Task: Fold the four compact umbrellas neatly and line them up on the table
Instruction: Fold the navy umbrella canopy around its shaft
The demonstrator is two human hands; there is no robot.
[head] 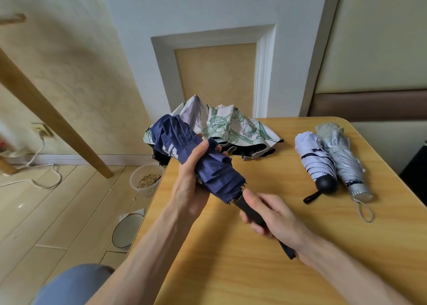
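Observation:
A navy blue umbrella is held above the wooden table's left edge, its canopy bunched round the shaft. My left hand grips the canopy at its middle. My right hand grips the umbrella's black handle. A white umbrella with a green floral print lies loosely collapsed, its canopy spread, at the table's far left corner. Two folded umbrellas lie side by side at the right: a white one with a black handle and a silver one.
On the floor to the left are a clear bowl of grain, a round plate and white cables. A slanting wooden beam stands further left. A wall with a panelled niche is behind the table.

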